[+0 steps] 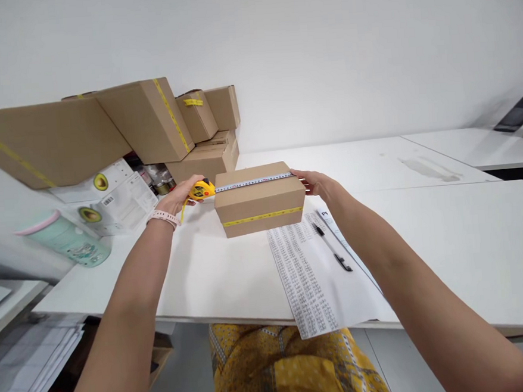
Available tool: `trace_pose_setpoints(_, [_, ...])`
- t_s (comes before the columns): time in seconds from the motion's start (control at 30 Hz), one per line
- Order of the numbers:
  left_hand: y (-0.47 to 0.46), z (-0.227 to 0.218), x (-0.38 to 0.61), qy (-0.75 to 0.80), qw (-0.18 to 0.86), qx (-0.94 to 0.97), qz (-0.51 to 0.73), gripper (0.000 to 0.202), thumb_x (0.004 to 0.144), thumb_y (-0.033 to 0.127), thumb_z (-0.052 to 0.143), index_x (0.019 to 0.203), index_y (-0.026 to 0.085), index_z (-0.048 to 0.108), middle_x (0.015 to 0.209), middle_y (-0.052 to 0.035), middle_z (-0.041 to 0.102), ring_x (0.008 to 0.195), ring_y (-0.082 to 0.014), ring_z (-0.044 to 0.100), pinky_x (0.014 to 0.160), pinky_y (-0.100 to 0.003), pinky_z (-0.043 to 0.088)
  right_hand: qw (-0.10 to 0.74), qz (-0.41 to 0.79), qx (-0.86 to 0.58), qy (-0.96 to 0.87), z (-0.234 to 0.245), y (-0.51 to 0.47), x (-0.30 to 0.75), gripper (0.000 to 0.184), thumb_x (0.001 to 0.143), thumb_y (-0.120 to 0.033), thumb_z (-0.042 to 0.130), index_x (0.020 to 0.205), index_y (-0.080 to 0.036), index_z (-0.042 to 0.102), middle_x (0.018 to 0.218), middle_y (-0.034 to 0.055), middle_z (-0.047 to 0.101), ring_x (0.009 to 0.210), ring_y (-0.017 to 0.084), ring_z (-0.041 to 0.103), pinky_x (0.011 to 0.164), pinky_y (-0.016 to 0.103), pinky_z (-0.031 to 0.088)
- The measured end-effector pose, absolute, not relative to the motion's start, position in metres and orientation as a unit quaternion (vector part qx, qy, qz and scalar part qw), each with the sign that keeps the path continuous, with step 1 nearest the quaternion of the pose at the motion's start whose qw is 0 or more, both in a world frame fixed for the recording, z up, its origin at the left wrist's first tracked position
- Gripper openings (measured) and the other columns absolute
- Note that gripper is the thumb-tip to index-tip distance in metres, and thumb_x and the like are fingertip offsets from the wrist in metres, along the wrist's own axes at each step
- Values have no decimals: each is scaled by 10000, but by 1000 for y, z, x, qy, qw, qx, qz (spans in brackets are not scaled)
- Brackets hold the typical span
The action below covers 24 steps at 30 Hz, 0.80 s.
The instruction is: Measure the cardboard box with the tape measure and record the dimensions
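Note:
A brown cardboard box (262, 203) with a yellow strip of tape along its front side is in front of me on the white table. My left hand (184, 192), a pink band at its wrist, is closed around a yellow and black tape measure (202, 190) at the box's left end. The pulled-out blade (251, 182) lies straight across the top of the box. At the box's right end, the thumb of my right hand (313, 182) presses on the blade's end while the fingers curve down beside the box, partly hidden.
Cardboard boxes (144, 123) are stacked at the back left, above white avocado-print cartons (122, 200). A mint tumbler (74, 239) leans at the left. Printed sheets (303, 282) with a pen (332, 248) on them overhang the table's (213, 271) front edge.

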<state>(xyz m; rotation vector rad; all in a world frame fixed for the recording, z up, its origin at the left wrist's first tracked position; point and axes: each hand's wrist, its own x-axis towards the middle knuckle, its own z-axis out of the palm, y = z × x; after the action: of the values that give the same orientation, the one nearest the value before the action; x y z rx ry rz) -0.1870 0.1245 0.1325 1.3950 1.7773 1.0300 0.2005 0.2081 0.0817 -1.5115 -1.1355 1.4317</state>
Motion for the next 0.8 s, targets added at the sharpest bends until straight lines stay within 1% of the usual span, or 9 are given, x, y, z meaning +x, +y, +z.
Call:
trace_pose_setpoints(0.1, [125,133,-189,675,358,520,380,551,721,653,654,952,155,708,878,-83,756,636,-196,671,527,-259,434,375,539,-601,-456,86,210,201,231,849,-379,779,882,-177,672,911,86,722,782,165,659,693,292,564])
trace_pose_setpoints(0.27, [124,130,-187,674,375,507,384,570,700,651,674,964,146,703,852,-86,745,629,-193,665,527,-257,431,376,484,-624,-484,95,208,198,222,826,-312,804,800,-158,646,858,99,710,752,175,650,683,315,550])
trace_pose_setpoints(0.4, [121,134,-181,673,360,508,399,564,683,646,696,959,155,699,890,-89,745,658,-187,660,535,-256,436,379,425,-644,-511,99,211,192,267,775,-264,849,722,-169,606,745,87,674,718,189,624,669,338,516])
trace_pose_setpoints(0.5, [106,146,-176,659,338,528,416,529,687,616,735,966,169,700,923,-80,745,723,-177,657,544,-236,438,369,356,-653,-557,107,214,191,293,732,-231,870,662,-179,591,653,72,629,696,193,592,648,336,487])
trace_pose_setpoints(0.6, [66,152,-166,622,352,572,403,510,711,583,778,1025,186,722,938,-78,749,763,-181,664,540,-227,461,399,333,-608,-600,120,214,191,288,816,-276,799,648,-183,584,668,60,622,694,162,560,660,306,467])
trace_pose_setpoints(0.63, [48,149,-159,604,375,586,388,515,718,572,791,1062,195,722,943,-79,749,748,-184,668,526,-231,476,422,343,-577,-609,125,213,189,291,855,-301,763,659,-185,582,699,55,630,702,150,550,675,295,464])
trace_pose_setpoints(0.7, [8,132,-134,528,502,601,329,532,759,588,761,1114,197,699,983,-104,732,721,-209,688,471,-255,506,455,363,-513,-631,130,211,182,297,906,-341,708,684,-191,579,752,38,636,721,133,527,706,276,455])
trace_pose_setpoints(0.77, [-28,104,-99,463,634,526,327,563,737,557,787,1172,235,632,1013,-96,709,716,-226,716,452,-265,535,445,377,-472,-661,129,208,169,295,917,-362,688,700,-194,579,751,17,617,720,127,502,711,264,437])
trace_pose_setpoints(0.8, [-42,90,-80,434,680,481,343,532,738,548,785,1137,244,608,981,-79,696,700,-223,721,446,-262,543,424,386,-464,-675,128,206,161,294,915,-374,685,706,-195,581,737,9,602,712,127,490,702,260,427])
